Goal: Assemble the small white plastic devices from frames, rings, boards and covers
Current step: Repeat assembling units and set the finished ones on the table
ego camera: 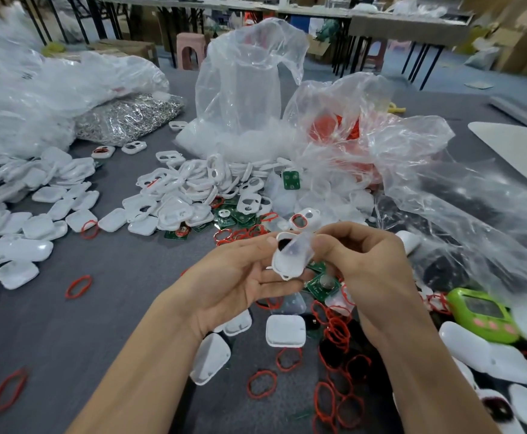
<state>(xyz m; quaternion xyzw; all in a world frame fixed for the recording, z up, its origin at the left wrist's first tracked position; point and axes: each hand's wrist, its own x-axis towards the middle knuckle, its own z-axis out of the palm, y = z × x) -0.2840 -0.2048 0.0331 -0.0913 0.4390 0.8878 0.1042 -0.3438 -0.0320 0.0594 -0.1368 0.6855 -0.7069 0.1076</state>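
No legible text or labels.

On the table (115,308), the left hand (237,277) and right hand (371,270) hold a frame (288,258) between them at the middle, with boards (314,288) and loose rings (338,332) lying beneath and to the right, and a single cover (285,330) nearer the person. Behind the hands lies a heap of frames (190,186), with a spread of covers (36,195) to its left and, further back, a bag of what seem to be metal clips (130,117). An upright open bag (240,98) stands behind the heap, and a crumpled bag (390,151) is slumped to its right.
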